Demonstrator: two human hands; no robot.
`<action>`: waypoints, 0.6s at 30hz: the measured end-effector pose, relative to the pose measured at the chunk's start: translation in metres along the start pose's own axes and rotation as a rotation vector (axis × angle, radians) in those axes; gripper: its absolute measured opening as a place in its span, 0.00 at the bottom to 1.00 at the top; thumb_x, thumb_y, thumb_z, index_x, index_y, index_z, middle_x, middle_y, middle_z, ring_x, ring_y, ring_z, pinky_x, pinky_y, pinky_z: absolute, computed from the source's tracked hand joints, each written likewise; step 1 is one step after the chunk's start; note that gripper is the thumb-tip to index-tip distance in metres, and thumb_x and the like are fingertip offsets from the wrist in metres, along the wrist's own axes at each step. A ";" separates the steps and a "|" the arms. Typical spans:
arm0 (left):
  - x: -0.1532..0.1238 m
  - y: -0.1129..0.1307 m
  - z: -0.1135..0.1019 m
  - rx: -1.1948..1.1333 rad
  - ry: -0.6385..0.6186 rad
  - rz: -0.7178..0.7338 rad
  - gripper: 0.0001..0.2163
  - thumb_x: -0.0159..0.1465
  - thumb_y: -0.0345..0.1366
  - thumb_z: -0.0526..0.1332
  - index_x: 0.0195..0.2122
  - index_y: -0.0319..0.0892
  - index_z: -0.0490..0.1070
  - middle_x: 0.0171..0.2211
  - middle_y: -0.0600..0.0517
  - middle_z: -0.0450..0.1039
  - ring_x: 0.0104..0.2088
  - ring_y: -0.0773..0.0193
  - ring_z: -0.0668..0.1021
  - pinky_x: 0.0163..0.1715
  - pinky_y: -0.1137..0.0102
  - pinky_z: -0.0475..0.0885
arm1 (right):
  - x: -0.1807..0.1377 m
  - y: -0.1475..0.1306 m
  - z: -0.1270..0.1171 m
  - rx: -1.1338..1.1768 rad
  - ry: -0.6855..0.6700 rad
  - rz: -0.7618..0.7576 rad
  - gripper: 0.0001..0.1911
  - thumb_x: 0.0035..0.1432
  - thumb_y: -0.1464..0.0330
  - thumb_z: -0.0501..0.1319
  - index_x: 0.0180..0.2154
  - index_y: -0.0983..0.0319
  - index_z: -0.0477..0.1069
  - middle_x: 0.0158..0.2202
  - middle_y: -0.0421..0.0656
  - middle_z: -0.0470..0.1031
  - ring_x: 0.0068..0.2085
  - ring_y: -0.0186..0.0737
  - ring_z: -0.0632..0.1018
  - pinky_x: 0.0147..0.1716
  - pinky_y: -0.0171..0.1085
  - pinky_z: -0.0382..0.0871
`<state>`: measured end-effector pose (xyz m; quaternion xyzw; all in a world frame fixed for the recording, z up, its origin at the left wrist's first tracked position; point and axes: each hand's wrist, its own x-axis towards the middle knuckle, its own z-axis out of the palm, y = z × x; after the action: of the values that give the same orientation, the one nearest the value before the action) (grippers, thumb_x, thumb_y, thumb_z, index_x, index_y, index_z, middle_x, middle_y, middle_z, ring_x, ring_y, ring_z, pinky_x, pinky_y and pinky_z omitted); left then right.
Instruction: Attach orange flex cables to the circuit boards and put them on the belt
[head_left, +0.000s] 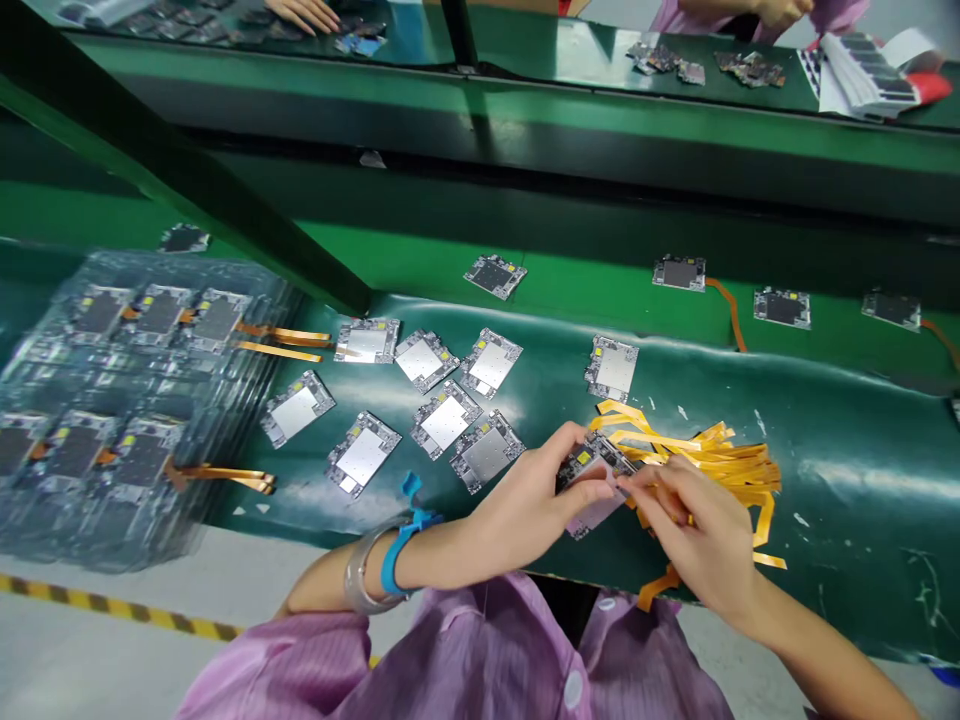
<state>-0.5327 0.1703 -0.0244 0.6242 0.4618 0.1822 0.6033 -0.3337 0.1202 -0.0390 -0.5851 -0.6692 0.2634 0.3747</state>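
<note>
My left hand (525,500) grips a circuit board (592,510) by its side, thumb on the metal plate and fingers around the far edge. At the board's right edge, my right hand (697,530) is closed in a pinch. A yellow-orange flat ribbon cable (658,590) comes out below the right hand; the fingers hide most of it and where it meets the board. Just behind the right hand lies a pile of similar ribbon cables (727,465). Several loose boards with bright metal plates (444,422) lie left of my hands, and a single board (613,368) lies beyond them.
Stacked clear plastic trays (150,385) at the left hold boards with cables attached. A green post (225,200) slants across the left side. Boards lie on the green strip (420,265) behind the bench. Across it, other people's hands (304,12) are near more parts.
</note>
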 end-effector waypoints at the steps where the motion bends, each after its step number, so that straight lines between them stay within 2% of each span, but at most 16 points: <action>1: 0.004 0.001 -0.004 -0.053 -0.034 0.001 0.09 0.68 0.41 0.61 0.44 0.43 0.66 0.40 0.53 0.74 0.40 0.62 0.76 0.42 0.68 0.71 | -0.003 0.001 -0.002 0.002 -0.029 -0.046 0.03 0.62 0.67 0.64 0.35 0.58 0.73 0.22 0.36 0.64 0.23 0.34 0.66 0.26 0.35 0.66; 3: 0.013 0.004 -0.010 -0.138 -0.084 -0.009 0.11 0.67 0.44 0.62 0.43 0.42 0.67 0.41 0.52 0.73 0.40 0.63 0.75 0.42 0.69 0.70 | -0.008 0.003 -0.009 0.066 -0.126 -0.017 0.13 0.61 0.64 0.66 0.46 0.57 0.68 0.22 0.34 0.63 0.22 0.34 0.66 0.24 0.34 0.65; 5: 0.020 0.007 -0.014 -0.209 -0.116 -0.060 0.14 0.64 0.46 0.64 0.43 0.42 0.69 0.39 0.53 0.72 0.35 0.66 0.73 0.36 0.71 0.70 | -0.011 0.004 -0.016 0.158 -0.218 0.117 0.17 0.64 0.61 0.64 0.51 0.55 0.62 0.22 0.31 0.60 0.21 0.33 0.65 0.21 0.32 0.64; 7: 0.024 0.008 -0.014 -0.255 -0.143 -0.101 0.14 0.62 0.45 0.67 0.41 0.42 0.70 0.35 0.56 0.71 0.30 0.69 0.71 0.31 0.73 0.67 | -0.011 0.005 -0.021 0.226 -0.257 0.233 0.08 0.69 0.60 0.57 0.46 0.56 0.63 0.23 0.33 0.63 0.21 0.33 0.66 0.20 0.31 0.64; 9: 0.024 0.008 -0.013 -0.272 -0.165 -0.094 0.11 0.62 0.42 0.66 0.39 0.41 0.70 0.32 0.57 0.69 0.28 0.70 0.68 0.29 0.74 0.65 | -0.008 0.003 -0.024 0.250 -0.238 0.307 0.09 0.70 0.60 0.55 0.38 0.57 0.65 0.24 0.36 0.67 0.23 0.33 0.69 0.22 0.31 0.67; 11: 0.022 0.007 -0.011 -0.262 -0.177 -0.076 0.10 0.62 0.41 0.65 0.37 0.42 0.69 0.31 0.57 0.67 0.28 0.70 0.67 0.29 0.74 0.64 | -0.002 -0.002 -0.025 0.304 -0.203 0.356 0.12 0.68 0.59 0.59 0.34 0.58 0.68 0.26 0.39 0.73 0.25 0.34 0.75 0.25 0.32 0.72; 15: 0.015 0.006 -0.009 -0.169 -0.213 -0.102 0.11 0.62 0.42 0.65 0.34 0.42 0.66 0.28 0.59 0.61 0.27 0.70 0.66 0.26 0.74 0.63 | 0.009 -0.009 -0.024 0.476 -0.193 0.460 0.12 0.62 0.58 0.65 0.31 0.60 0.73 0.40 0.46 0.82 0.32 0.38 0.83 0.35 0.36 0.81; 18: 0.011 0.008 -0.008 -0.124 -0.226 -0.113 0.11 0.61 0.41 0.64 0.32 0.43 0.63 0.27 0.59 0.59 0.27 0.70 0.66 0.28 0.74 0.64 | 0.010 -0.010 -0.023 0.533 -0.250 0.528 0.12 0.59 0.59 0.68 0.31 0.60 0.75 0.37 0.46 0.83 0.32 0.39 0.84 0.35 0.35 0.82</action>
<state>-0.5308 0.1852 -0.0194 0.5752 0.4131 0.1045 0.6983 -0.3210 0.1262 -0.0156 -0.5826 -0.4443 0.5845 0.3487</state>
